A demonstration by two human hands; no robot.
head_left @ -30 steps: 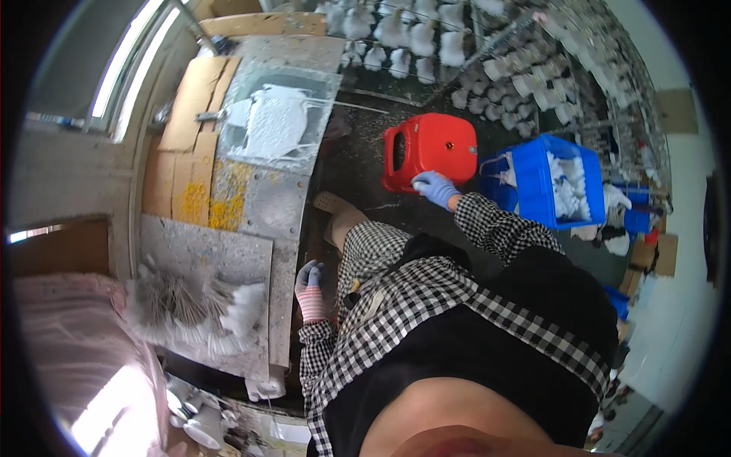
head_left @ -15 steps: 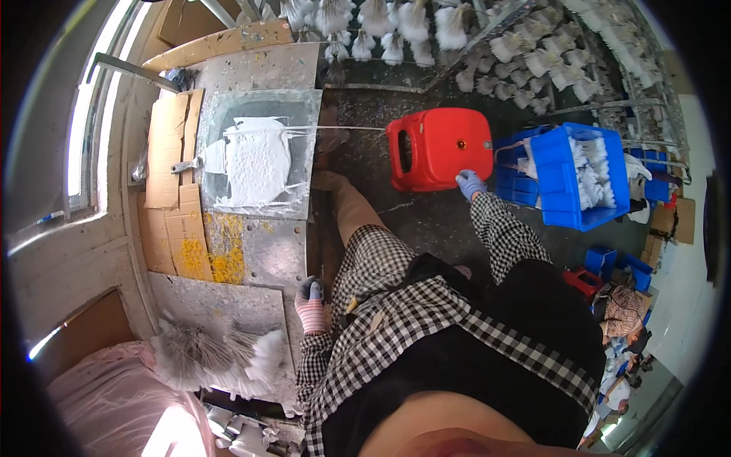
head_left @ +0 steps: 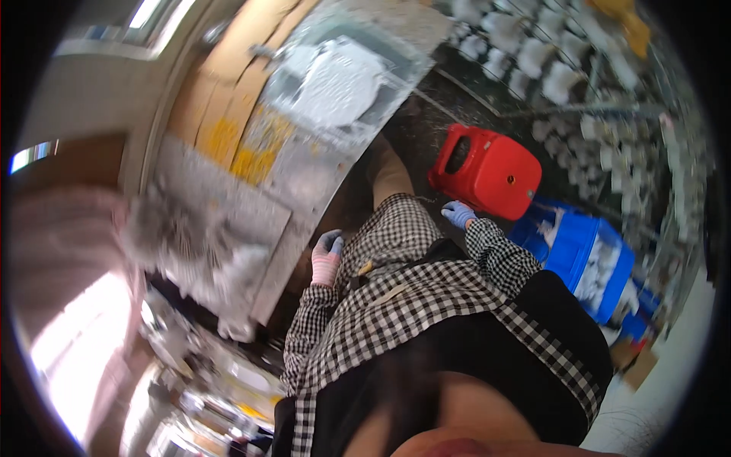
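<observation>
Right hand (head_left: 458, 215) nearer checkered lap (head_left: 397, 234)

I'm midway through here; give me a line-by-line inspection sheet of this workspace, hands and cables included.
Surface: grey workbench, stained; a white, textured layer lies spread at its far end.
Things: red plastic stool nearest the right hand; blue bin beyond it, with white material inside.
Clutter: yellow-stained cardboard and blurred bristly bundles on the bench.
Hands: both gloved, no object seen in either; the left hand is by the bench edge. Whether the right touches the stool, I cannot tell.
Cables: nothing seen.
Surroundings: racks of white tufted pieces at upper right; pinkish cloth at left.
</observation>
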